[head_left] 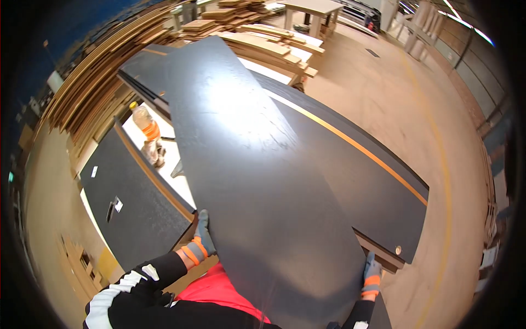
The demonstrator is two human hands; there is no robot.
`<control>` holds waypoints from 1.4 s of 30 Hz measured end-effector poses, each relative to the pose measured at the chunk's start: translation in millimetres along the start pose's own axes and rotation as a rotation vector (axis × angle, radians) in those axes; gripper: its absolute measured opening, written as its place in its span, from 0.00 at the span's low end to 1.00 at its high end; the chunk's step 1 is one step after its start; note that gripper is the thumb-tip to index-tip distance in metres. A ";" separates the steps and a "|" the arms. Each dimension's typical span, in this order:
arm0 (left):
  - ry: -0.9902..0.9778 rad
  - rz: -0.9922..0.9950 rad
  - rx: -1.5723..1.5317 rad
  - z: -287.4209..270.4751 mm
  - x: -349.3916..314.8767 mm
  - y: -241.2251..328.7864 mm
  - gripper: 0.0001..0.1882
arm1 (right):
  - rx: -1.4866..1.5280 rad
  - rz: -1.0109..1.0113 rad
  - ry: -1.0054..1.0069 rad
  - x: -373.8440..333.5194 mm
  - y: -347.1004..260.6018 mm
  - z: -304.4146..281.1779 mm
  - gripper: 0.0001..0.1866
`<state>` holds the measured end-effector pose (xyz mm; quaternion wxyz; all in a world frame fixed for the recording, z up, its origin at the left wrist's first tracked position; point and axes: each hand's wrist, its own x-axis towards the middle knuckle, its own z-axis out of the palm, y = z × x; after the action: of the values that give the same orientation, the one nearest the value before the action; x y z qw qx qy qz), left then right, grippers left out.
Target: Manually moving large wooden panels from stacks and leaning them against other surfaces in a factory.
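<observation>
A long dark grey panel point(257, 203) with a glossy reflection stretches from in front of my body to the far side, tilted across the other boards. My left hand point(204, 236), in a grey glove with an orange cuff, grips its left edge. On the opposite edge, my right hand point(372, 270), gloved the same way, holds the panel too; its fingers are partly hidden. Under the panel's right side lies another dark board point(361, 181) with a light brown strip. To the left rests a dark board point(142, 203) with small white labels.
Between the boards, on a white surface point(131, 129), stand a clear bottle point(143, 118) with a yellow cap and what looks like crumpled gloves point(154, 153). Stacked planks point(104, 71) fill the far left, with more wood boards point(268, 44) behind. A light table point(312, 6) stands further back.
</observation>
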<state>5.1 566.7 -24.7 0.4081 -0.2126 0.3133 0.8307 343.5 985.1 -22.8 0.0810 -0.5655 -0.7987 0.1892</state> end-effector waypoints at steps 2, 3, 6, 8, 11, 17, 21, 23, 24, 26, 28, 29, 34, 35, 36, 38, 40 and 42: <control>0.008 -0.039 0.056 1.1 -12.4 -10.2 0.39 | 0.080 0.060 -0.072 -7.5 26.2 -1.6 0.34; 0.040 -0.035 0.055 1.3 -17.8 -13.0 0.39 | 0.118 0.093 -0.113 -11.0 38.7 -3.0 0.34; -0.029 -0.140 0.087 -0.2 -31.5 -24.0 0.38 | 0.440 0.312 -0.122 -26.3 68.1 -0.8 0.32; -0.090 -0.124 0.081 -1.9 -37.1 -31.6 0.38 | 0.307 0.200 -0.081 -35.7 78.2 -0.5 0.33; -0.126 -0.052 0.150 -6.1 -34.3 -33.0 0.38 | 0.210 0.164 -0.004 -46.1 80.4 -5.1 0.31; -0.213 0.100 0.071 -15.3 13.0 10.3 0.37 | 0.205 0.232 -0.075 -60.1 68.2 -12.1 0.34; -0.096 0.007 0.098 -12.8 29.9 21.5 0.39 | -0.011 0.191 0.031 -74.3 65.0 -4.5 0.38; -0.155 0.022 0.092 -8.8 26.9 22.1 0.38 | -0.335 0.225 0.109 -84.1 64.0 -1.5 0.38; -0.143 0.047 0.107 -6.4 23.7 21.8 0.37 | -0.286 0.266 0.101 -89.4 64.2 -2.5 0.37; -0.106 0.060 0.279 -3.3 13.7 25.6 0.37 | -0.291 0.281 0.154 -103.5 64.8 -7.6 0.36; -0.110 0.011 0.323 -1.2 2.9 29.5 0.37 | -0.270 0.287 0.178 -119.7 67.3 -18.5 0.32; -0.091 -0.042 0.275 0.5 -2.6 30.8 0.37 | -0.277 0.340 0.185 -126.7 69.8 -25.6 0.32; -0.219 -0.016 0.398 14.4 -37.2 9.1 0.35 | 0.017 0.185 0.289 -177.7 95.7 -55.6 0.23; -0.176 -0.024 0.428 17.5 -47.1 1.3 0.35 | 0.009 0.219 0.299 -190.2 104.8 -58.1 0.23; -0.224 0.028 0.501 19.4 -59.0 -6.8 0.35 | 0.077 0.201 0.356 -202.6 116.2 -60.9 0.21; -0.244 0.034 0.462 20.2 -79.1 -29.0 0.34 | 0.030 0.272 0.258 -228.1 149.0 -72.2 0.12; -0.177 0.060 0.474 22.9 -99.8 -49.7 0.33 | 0.009 0.237 0.437 -255.4 178.3 -77.4 0.13; -0.189 0.071 0.463 28.5 -115.3 -68.9 0.33 | 0.055 0.309 0.521 -289.9 207.6 -89.0 0.16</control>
<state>124.6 556.1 41.9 0.4439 -0.0235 0.4631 0.7668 655.9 793.1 1.4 0.2688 -0.7075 -0.6499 0.0695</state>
